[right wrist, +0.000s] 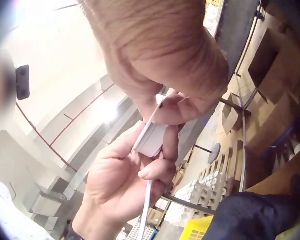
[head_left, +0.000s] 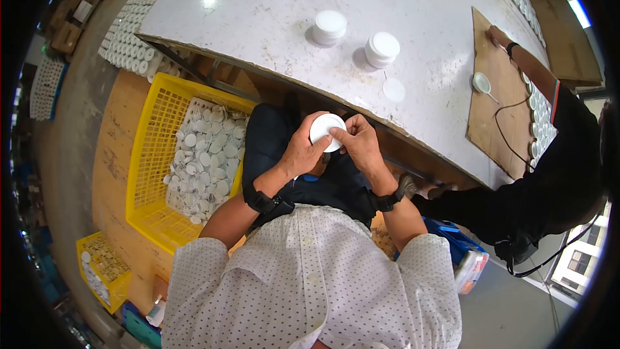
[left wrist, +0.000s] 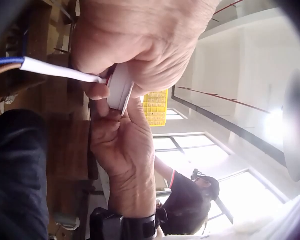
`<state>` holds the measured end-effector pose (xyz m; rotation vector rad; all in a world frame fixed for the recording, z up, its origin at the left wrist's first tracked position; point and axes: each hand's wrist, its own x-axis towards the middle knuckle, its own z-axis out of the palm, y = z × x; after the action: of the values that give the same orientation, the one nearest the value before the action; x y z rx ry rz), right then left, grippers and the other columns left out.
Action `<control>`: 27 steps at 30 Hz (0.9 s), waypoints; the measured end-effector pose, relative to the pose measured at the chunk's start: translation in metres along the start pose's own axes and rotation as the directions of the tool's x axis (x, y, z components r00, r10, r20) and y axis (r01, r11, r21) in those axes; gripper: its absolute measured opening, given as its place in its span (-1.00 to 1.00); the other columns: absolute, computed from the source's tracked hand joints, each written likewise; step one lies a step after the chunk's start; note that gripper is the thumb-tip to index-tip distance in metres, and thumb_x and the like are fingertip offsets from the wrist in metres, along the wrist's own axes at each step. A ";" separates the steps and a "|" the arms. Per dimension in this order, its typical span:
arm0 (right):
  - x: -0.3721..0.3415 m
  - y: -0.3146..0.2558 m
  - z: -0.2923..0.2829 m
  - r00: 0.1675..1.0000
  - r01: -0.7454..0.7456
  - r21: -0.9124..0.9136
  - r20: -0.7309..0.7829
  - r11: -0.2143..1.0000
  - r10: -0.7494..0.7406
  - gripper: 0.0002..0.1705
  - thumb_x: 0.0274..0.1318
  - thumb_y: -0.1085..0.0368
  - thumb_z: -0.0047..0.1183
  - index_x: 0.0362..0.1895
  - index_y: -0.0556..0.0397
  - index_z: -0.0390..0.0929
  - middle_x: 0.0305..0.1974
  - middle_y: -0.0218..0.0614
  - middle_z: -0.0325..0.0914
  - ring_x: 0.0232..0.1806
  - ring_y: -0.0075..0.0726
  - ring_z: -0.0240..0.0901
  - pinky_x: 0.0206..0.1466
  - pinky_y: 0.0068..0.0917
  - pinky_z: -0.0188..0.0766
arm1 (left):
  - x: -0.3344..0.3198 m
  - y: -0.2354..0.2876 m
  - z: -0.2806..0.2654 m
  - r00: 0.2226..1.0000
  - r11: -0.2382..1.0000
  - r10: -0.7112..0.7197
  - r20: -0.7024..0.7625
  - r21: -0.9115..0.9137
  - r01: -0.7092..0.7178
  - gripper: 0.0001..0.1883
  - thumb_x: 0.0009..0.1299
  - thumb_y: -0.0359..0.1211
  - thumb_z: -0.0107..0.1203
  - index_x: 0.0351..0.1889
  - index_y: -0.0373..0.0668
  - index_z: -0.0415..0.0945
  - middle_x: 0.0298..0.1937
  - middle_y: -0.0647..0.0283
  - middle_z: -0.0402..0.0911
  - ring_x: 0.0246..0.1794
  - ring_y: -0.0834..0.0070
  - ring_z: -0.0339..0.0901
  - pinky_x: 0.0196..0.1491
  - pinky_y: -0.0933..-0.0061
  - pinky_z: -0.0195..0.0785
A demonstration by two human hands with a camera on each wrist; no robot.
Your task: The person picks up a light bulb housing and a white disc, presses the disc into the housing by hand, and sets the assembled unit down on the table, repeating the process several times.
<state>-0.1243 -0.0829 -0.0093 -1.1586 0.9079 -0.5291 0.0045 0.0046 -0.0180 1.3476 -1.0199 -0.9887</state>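
Observation:
Over the lap, both hands hold a round white light fitting [head_left: 327,122], its flat disc face turned up in the head view. My left hand [head_left: 299,152] grips its left side, fingers curled round the body and thumb at the rim. From the other side my right hand [head_left: 363,147] pinches the edge, with its thumb lying on the face. A white cable [left wrist: 57,70] leaves the underside of the fitting in the left wrist view and ends in blue and brown wires [left wrist: 8,62]. The right wrist view shows the fitting's short side wall [right wrist: 152,140] between the hands.
On the white table [head_left: 258,32] ahead stand white round pieces [head_left: 330,24] [head_left: 382,47] and a thin white disc [head_left: 393,90]. A yellow basket [head_left: 145,184] of white discs [head_left: 205,155] sits at the left. Another person [head_left: 542,187] reaches over a brown board [head_left: 494,116] at the right.

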 end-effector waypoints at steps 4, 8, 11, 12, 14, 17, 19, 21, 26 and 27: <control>-0.002 0.008 0.001 1.000 0.014 -0.031 -0.027 0.999 -0.015 -0.70 -0.08 0.32 0.21 -0.49 0.04 0.26 -0.61 -0.48 0.30 -0.62 -0.70 0.24 -0.67 -0.74 0.26 | -0.002 0.005 0.001 0.997 0.996 -0.082 -0.012 -0.024 0.081 -0.57 0.23 -0.42 0.00 0.07 -0.25 0.24 -0.06 0.04 0.44 -0.05 0.32 0.42 -0.02 0.41 0.30; -0.002 0.003 0.002 1.000 -0.008 -0.088 -0.014 0.996 0.007 -0.70 -0.07 0.29 0.20 -0.48 0.05 0.28 -0.60 -0.49 0.31 -0.61 -0.71 0.22 -0.63 -0.69 0.24 | 0.002 0.002 0.000 0.990 0.989 -0.139 -0.035 -0.056 0.137 -0.59 0.20 -0.45 0.02 0.04 -0.25 0.28 -0.10 0.12 0.46 -0.08 0.38 0.44 -0.04 0.43 0.32; -0.001 -0.027 -0.017 0.998 0.038 -0.105 0.046 0.994 -0.033 -0.75 -0.05 0.30 0.16 -0.31 0.13 0.40 -0.52 -0.41 0.42 -0.55 -0.60 0.32 -0.51 -0.68 0.27 | 0.000 -0.008 -0.020 0.967 0.959 -0.225 -0.118 -0.201 0.199 -0.58 0.21 -0.45 0.01 0.06 -0.21 0.25 -0.18 0.21 0.48 -0.27 0.55 0.49 -0.59 0.71 0.28; 0.004 -0.037 -0.033 0.994 0.078 -0.229 -0.058 0.970 -0.093 -0.73 -0.05 0.28 0.16 -0.30 0.15 0.43 -0.50 -0.39 0.45 -0.52 -0.57 0.34 -0.48 -0.64 0.30 | -0.001 -0.011 -0.036 0.942 0.940 -0.301 -0.147 -0.210 0.268 -0.60 0.24 -0.42 0.01 0.06 -0.21 0.25 -0.21 0.22 0.49 -0.28 0.54 0.50 -0.60 0.70 0.28; 0.020 -0.058 -0.078 0.926 0.142 -0.441 -0.257 0.886 -0.276 -0.69 -0.07 0.22 0.17 -0.28 0.16 0.48 -0.45 -0.32 0.49 -0.47 -0.51 0.39 -0.41 -0.57 0.36 | -0.008 -0.019 -0.071 0.887 0.909 -0.395 -0.241 -0.247 0.337 -0.64 0.28 -0.36 -0.01 0.03 -0.21 0.28 -0.26 0.26 0.50 -0.31 0.53 0.50 -0.60 0.67 0.29; 0.054 -0.083 -0.177 0.667 0.097 -0.761 -0.429 0.641 -0.609 -0.56 -0.12 0.10 0.20 -0.22 0.18 0.51 -0.34 -0.08 0.54 -0.34 -0.24 0.48 -0.25 -0.44 0.40 | -0.032 -0.076 -0.136 0.759 0.915 -0.403 -0.512 -0.213 0.343 -0.69 0.27 -0.38 0.02 -0.04 -0.26 0.37 -0.23 0.24 0.51 -0.31 0.53 0.49 -0.34 0.55 0.39; 0.072 -0.093 -0.246 0.514 -0.078 -0.891 -0.421 0.448 -0.747 -0.44 -0.21 0.04 0.23 -0.16 0.19 0.50 -0.28 0.02 0.52 -0.20 -0.07 0.47 -0.11 -0.31 0.38 | -0.062 -0.124 -0.183 0.679 0.908 -0.388 -0.623 -0.134 0.396 -0.72 0.26 -0.40 0.02 -0.08 -0.29 0.39 -0.23 0.23 0.51 -0.25 0.48 0.48 -0.22 0.50 0.37; 0.075 -0.107 -0.277 0.464 -0.280 -0.864 -0.504 0.419 -0.729 -0.30 -0.31 -0.04 0.25 -0.12 0.22 0.48 -0.18 0.11 0.47 -0.07 0.07 0.40 -0.01 -0.21 0.32 | -0.101 -0.162 -0.221 0.612 0.835 -0.488 -0.622 -0.130 0.535 -0.73 0.27 -0.42 -0.01 -0.07 -0.23 0.38 -0.23 0.24 0.50 -0.30 0.49 0.49 -0.36 0.51 0.38; 0.087 -0.115 -0.306 0.556 -0.533 -0.749 -0.661 0.394 -0.503 -0.08 -0.34 -0.07 0.21 0.16 0.09 0.23 0.10 0.04 0.26 0.18 0.01 0.15 0.18 -0.24 0.17 | -0.184 -0.185 -0.249 0.402 0.698 -0.617 -0.676 -0.235 0.676 -0.54 0.10 -0.58 -0.02 0.02 -0.22 0.29 -0.16 0.19 0.47 -0.32 0.37 0.49 -0.44 0.40 0.38; 0.090 -0.114 -0.307 0.562 -0.524 -0.755 -0.654 0.394 -0.507 -0.08 -0.34 -0.07 0.21 0.16 0.09 0.23 0.10 0.04 0.26 0.18 0.01 0.15 0.18 -0.24 0.17 | -0.194 -0.177 -0.248 0.315 0.642 -0.661 -0.681 -0.297 0.707 -0.48 0.05 -0.58 0.00 0.06 -0.26 0.25 -0.13 0.15 0.47 -0.24 0.29 0.48 -0.31 0.39 0.38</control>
<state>-0.3193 -0.3583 0.0307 -1.9862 2.3345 -0.5593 0.1941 0.2596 -0.1892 2.0686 0.2620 -0.8252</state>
